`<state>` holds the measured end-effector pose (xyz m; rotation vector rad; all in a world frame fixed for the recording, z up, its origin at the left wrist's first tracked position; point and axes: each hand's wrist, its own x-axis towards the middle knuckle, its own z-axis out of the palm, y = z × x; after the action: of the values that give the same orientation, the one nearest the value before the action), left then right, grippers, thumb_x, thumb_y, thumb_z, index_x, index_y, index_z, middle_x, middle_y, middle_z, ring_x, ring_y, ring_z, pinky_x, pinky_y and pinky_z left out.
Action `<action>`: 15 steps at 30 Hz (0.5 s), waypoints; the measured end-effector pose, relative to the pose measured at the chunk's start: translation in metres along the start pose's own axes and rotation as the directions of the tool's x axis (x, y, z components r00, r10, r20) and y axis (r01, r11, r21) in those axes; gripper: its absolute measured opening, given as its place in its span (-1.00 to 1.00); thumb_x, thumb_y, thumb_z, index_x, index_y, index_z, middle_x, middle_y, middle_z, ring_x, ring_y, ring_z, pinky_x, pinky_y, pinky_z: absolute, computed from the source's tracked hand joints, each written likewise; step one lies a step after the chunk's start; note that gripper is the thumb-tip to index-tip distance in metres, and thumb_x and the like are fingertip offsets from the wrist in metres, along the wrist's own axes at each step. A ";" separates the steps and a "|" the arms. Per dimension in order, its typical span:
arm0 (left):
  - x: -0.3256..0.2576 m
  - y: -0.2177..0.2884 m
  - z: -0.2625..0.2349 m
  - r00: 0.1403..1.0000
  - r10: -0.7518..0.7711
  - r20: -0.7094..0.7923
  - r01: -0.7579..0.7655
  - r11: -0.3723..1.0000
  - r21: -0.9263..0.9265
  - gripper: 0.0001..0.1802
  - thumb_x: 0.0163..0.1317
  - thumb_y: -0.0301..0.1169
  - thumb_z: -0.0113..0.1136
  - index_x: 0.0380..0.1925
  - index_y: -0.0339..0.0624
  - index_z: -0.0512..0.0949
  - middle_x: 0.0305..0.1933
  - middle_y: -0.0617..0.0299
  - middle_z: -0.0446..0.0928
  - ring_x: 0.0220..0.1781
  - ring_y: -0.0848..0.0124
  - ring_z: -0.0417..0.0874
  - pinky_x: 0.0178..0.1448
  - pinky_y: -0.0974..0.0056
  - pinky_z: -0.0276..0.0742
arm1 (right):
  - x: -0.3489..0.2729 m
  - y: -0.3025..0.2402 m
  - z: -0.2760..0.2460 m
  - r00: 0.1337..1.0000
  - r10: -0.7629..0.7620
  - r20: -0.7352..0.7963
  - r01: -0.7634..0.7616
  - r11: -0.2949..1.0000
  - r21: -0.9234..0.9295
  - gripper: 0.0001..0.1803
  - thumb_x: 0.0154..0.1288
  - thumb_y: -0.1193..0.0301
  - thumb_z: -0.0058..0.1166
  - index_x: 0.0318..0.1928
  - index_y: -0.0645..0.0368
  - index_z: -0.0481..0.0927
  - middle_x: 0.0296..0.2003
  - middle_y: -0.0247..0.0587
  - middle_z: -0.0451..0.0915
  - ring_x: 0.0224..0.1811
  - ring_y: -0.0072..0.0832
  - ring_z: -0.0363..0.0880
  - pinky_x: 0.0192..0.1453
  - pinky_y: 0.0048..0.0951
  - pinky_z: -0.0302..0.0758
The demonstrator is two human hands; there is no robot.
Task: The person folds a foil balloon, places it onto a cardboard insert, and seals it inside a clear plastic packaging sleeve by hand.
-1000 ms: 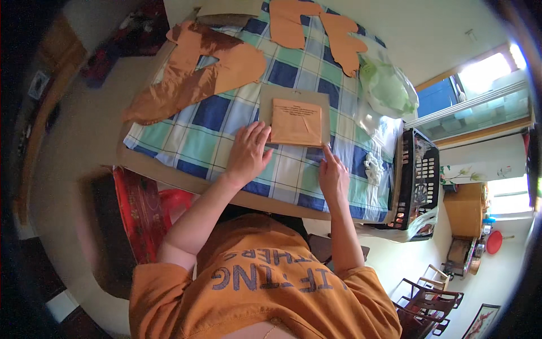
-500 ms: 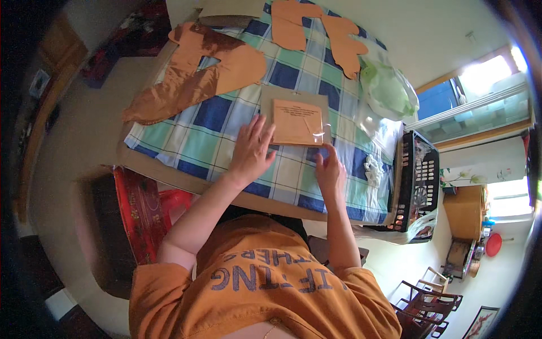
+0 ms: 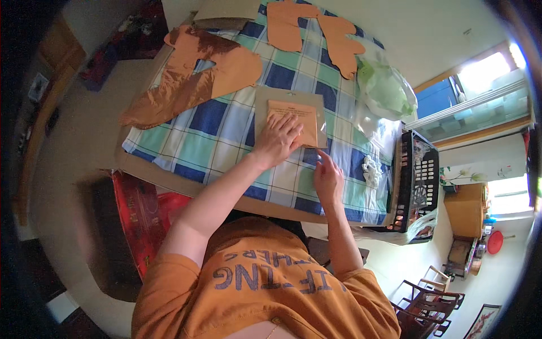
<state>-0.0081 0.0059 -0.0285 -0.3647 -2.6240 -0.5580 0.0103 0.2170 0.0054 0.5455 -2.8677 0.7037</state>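
A flat clear plastic packet with an orange-pink folded piece and a printed slip inside lies on the checked cloth in front of me. My left hand rests on it palm down, fingers stretched out over its middle, hiding part of the print. By the packet's lower right corner is my right hand, its index finger pointing at the edge and its thumb apart. It holds nothing; whether the fingertip touches the packet I cannot tell. Beyond, to the left, a shiny copper-coloured foil balloon lies flat.
More flat orange foil shapes lie at the far side. On the right are a green-and-clear plastic bag, a crumpled white piece and a black plastic crate at the table edge. A red box stands below left.
My left hand has moved right, from beside the packet onto its middle. The packet sits slightly further left in view. My right hand has dropped slightly from the packet's lower right corner.
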 end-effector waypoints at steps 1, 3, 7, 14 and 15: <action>0.001 0.001 -0.002 1.000 0.004 0.006 -0.004 1.000 -0.018 -0.37 0.25 -0.03 0.15 0.22 -0.15 0.42 0.38 -0.01 0.31 0.48 0.08 0.21 0.49 -0.17 0.03 | 0.000 0.002 0.001 1.000 0.010 -0.019 -0.009 1.000 0.013 -0.51 0.29 0.44 0.05 0.25 -0.09 0.47 -0.34 -0.14 0.59 -0.23 -0.17 0.60 -0.09 -0.15 0.47; 0.000 0.002 -0.007 1.000 0.001 0.025 -0.001 0.999 -0.035 -0.36 0.25 -0.05 0.16 0.25 -0.16 0.37 0.39 -0.02 0.29 0.48 0.08 0.20 0.50 -0.17 0.02 | 0.000 -0.002 -0.001 0.999 -0.029 -0.018 0.029 0.999 -0.046 -0.49 0.27 0.46 0.05 0.25 -0.09 0.47 -0.35 -0.15 0.57 -0.23 -0.17 0.59 -0.08 -0.15 0.46; 0.000 0.003 -0.008 1.000 0.003 0.007 -0.003 0.999 -0.043 -0.34 0.25 -0.05 0.17 0.25 -0.19 0.37 0.36 -0.02 0.33 0.46 0.08 0.23 0.49 -0.17 0.04 | 0.008 -0.009 -0.003 0.996 -0.078 0.030 0.082 0.982 -0.170 -0.45 0.22 0.51 0.04 0.25 -0.09 0.46 -0.36 -0.18 0.51 -0.20 -0.17 0.57 -0.07 -0.14 0.45; 0.000 0.000 -0.002 1.000 0.007 0.019 -0.006 1.000 -0.010 -0.44 0.29 -0.20 0.11 0.24 -0.20 0.37 0.35 0.01 0.34 0.46 0.09 0.24 0.48 -0.17 0.05 | 0.022 -0.016 -0.005 0.994 -0.061 0.093 0.079 0.975 -0.207 -0.45 0.28 0.49 -0.01 0.29 -0.07 0.39 -0.31 -0.06 0.58 -0.21 -0.07 0.59 -0.05 0.01 0.42; 0.000 0.000 -0.002 1.000 0.004 0.010 -0.004 1.000 -0.026 -0.46 0.30 -0.24 0.09 0.24 -0.19 0.37 0.35 0.02 0.34 0.46 0.09 0.24 0.48 -0.17 0.05 | 0.026 -0.017 -0.005 0.990 -0.026 0.141 0.057 0.973 -0.222 -0.45 0.28 0.48 -0.01 0.30 -0.07 0.38 -0.33 -0.04 0.60 -0.24 -0.05 0.60 -0.03 0.02 0.42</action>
<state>-0.0072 0.0053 -0.0265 -0.3819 -2.6268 -0.5913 -0.0066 0.1971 0.0230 0.6408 -2.9976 0.3381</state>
